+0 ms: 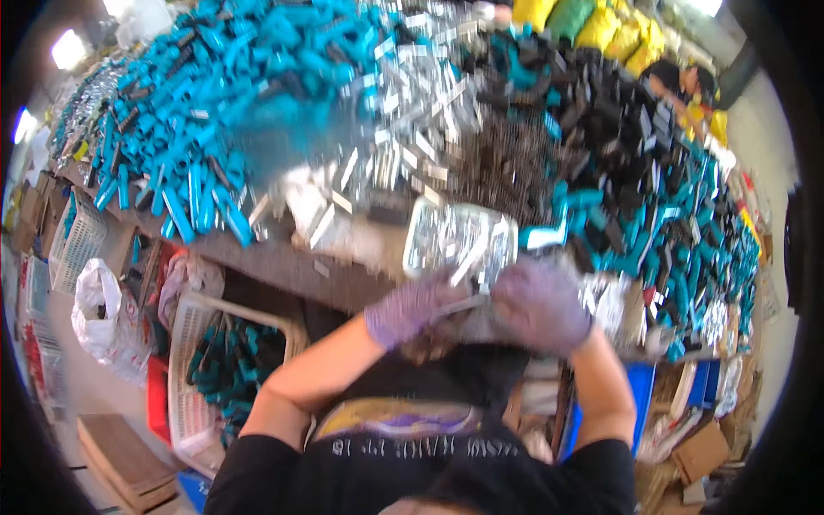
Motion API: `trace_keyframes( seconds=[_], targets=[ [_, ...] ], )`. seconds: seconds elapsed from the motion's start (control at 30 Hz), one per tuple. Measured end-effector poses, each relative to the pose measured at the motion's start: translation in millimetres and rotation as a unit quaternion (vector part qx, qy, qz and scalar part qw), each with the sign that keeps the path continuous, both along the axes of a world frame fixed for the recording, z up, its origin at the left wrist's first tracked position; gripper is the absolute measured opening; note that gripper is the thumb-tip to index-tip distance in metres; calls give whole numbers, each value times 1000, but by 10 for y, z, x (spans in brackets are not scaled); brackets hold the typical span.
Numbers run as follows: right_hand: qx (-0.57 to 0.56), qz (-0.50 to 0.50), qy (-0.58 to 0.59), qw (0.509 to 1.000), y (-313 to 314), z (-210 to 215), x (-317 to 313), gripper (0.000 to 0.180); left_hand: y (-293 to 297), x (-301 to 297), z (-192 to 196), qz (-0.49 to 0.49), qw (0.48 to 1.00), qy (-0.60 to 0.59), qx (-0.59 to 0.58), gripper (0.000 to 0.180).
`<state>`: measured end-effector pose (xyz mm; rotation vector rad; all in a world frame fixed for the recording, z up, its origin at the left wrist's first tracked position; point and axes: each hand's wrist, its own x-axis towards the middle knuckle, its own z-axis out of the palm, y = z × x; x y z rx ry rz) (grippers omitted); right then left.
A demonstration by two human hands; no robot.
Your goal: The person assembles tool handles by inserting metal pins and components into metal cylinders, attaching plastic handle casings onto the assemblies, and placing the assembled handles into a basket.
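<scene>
My two hands, in purple gloves, meet close in front of my body at the table's near edge. My left hand (415, 310) is closed, its fingertips on a small, pale, shiny piece (466, 304) blurred by motion. Bent fingers of my right hand (542, 306) come in from the other side, closed at the same spot; what they grip is smeared. Just beyond the hands stands a pale plastic tray (413, 244) with many shiny metal pieces in it. A white cloth or bag (306, 199) lies left of the tray.
Heaped teal plastic parts (257, 64) cover the table's far left. Black parts (592, 112) and mixed teal ones pile up to the right. Below the table edge at left stands a white crate (190, 378) of teal and black parts. Another person (678, 81) is at far right.
</scene>
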<state>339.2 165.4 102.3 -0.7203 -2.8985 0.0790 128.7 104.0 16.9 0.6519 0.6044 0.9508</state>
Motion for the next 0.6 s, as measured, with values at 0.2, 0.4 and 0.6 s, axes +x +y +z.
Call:
trace_keyframes(
  seconds=[0.2, 0.4, 0.6],
  targets=[
    [-377, 3, 146, 915, 238, -97, -144, 13, 20, -49, 229, 54, 991, 114, 31, 35],
    [-674, -118, 217, 696, 177, -295, 1, 23, -93, -33, 90, 38, 991, 130, 23, 33],
    [-792, -167, 471, 349, -161, -594, 37, 33, -119, 0, 51, 65, 989, 129, 36, 32]
  ],
)
